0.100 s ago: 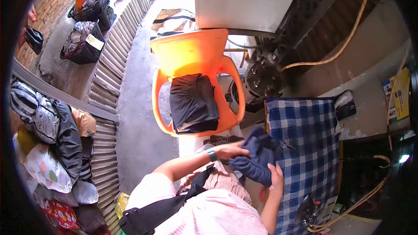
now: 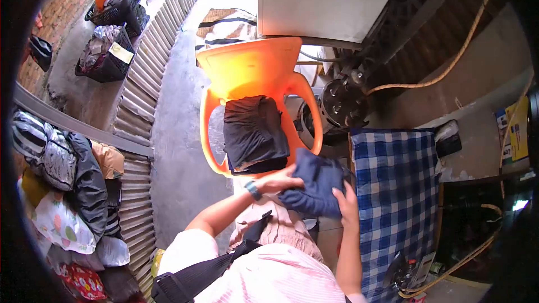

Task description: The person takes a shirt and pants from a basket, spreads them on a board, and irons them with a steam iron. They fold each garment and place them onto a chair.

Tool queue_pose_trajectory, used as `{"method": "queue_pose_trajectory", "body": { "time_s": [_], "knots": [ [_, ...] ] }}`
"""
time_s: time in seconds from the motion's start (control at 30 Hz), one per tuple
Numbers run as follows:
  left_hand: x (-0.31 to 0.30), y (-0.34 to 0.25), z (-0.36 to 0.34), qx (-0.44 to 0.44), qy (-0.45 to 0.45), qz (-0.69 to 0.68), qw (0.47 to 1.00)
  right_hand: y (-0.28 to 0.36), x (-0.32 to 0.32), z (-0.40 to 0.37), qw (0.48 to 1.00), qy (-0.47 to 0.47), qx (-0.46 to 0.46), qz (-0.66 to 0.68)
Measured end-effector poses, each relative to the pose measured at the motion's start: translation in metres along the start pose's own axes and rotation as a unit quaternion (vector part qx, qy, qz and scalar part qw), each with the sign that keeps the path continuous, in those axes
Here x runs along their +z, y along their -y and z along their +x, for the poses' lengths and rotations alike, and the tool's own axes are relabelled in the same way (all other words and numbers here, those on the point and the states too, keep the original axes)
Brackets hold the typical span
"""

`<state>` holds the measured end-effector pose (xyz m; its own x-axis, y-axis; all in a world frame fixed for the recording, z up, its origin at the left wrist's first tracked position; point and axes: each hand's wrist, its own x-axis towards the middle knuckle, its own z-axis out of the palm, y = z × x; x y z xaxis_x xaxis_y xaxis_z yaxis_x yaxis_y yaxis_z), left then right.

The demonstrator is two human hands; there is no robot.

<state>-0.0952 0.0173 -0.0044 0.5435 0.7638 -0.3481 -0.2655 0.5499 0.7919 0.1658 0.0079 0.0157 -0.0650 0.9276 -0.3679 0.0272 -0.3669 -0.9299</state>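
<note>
A dark navy garment (image 2: 314,185), bunched into a folded bundle, is held in front of my body. My left hand (image 2: 281,180) grips its left side, and a band sits on that wrist. On the bundle's right edge, my right hand (image 2: 347,201) is closed with the thumb over the cloth. Just beyond the bundle stands an orange plastic chair (image 2: 247,67). A stack of folded dark clothes (image 2: 255,132) lies on its seat, close to my left hand. The exact kind of garment I hold cannot be made out.
To the right is a surface under a blue checked cloth (image 2: 393,179). Dark metal equipment (image 2: 342,101) stands behind the chair's right arm. Bags and clothes (image 2: 84,185) pile up at the left, below a corrugated sheet (image 2: 149,62). Black laundry baskets (image 2: 106,62) stand beyond it.
Both hands have carried the navy garment up and left, nearer the chair. It now looks flatter and more compact. The view has shifted slightly.
</note>
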Motion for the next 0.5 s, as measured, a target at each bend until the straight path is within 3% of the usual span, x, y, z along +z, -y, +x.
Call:
{"method": "queue_pose_trajectory", "body": {
  "time_s": [0.07,0.1,0.13,0.2,0.27,0.3,0.37,0.4,0.47,0.5],
  "knots": [
    [-0.049,-0.018,-0.014,0.096,-0.059,0.071,0.991,0.01,0.047,0.053,0.991,0.074,-0.092,-0.068],
    [-0.062,-0.035,-0.028,0.08,-0.084,0.013,0.993,0.019,0.075,0.074,0.987,0.117,-0.096,-0.054],
    [-0.084,-0.037,-0.034,0.116,-0.126,0.009,0.985,0.023,0.099,0.094,0.979,0.103,-0.13,-0.118],
    [-0.109,-0.057,-0.048,0.178,-0.167,0.036,0.969,0.024,0.142,0.131,0.963,0.138,-0.212,-0.092],
    [-0.136,-0.063,-0.057,0.162,-0.231,0.061,0.957,0.027,0.175,0.154,0.962,0.15,-0.214,-0.086],
    [-0.159,-0.048,-0.051,0.221,-0.235,0.068,0.944,0.022,0.187,0.163,0.965,0.153,-0.202,-0.065],
    [-0.185,-0.032,-0.045,0.225,-0.285,0.062,0.93,0.008,0.207,0.174,0.973,0.143,-0.176,-0.037],
    [-0.195,-0.02,-0.042,0.217,-0.302,0.064,0.926,-0.023,0.209,0.184,0.977,0.123,-0.175,-0.019],
    [-0.234,0.045,-0.032,0.109,-0.318,0.028,0.941,-0.061,0.189,0.169,0.976,0.083,-0.058,-0.195],
    [-0.221,0.047,-0.038,-0.063,-0.398,0.061,0.913,-0.103,0.174,0.163,0.954,0.06,-0.085,-0.282]
  ]
}}
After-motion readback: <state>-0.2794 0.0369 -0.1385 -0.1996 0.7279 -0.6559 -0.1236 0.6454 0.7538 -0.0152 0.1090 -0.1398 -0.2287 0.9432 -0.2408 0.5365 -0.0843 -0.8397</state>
